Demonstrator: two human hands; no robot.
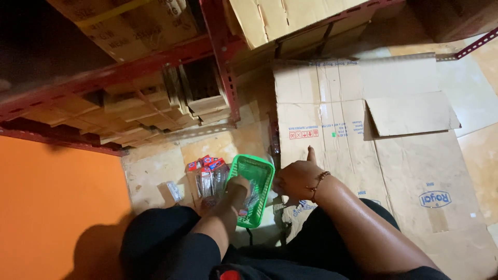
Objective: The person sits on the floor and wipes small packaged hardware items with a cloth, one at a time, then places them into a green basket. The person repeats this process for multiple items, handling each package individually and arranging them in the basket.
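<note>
While reaching into green basket (pixel 252 187) on the floor: tip-over risk.
Left hand (pixel 237 185) inside, grip not discernible; right hand (pixel 296 178) curled on rim, thumb up; packets (pixel 206 176) piled loosely just beside, liable to scatter.

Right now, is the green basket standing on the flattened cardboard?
No, the green basket sits on the bare floor left of the cardboard, between the person's hands.

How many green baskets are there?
1. The green basket sits on the floor between the person's hands, beside the small packets. Others may be hidden.
</note>
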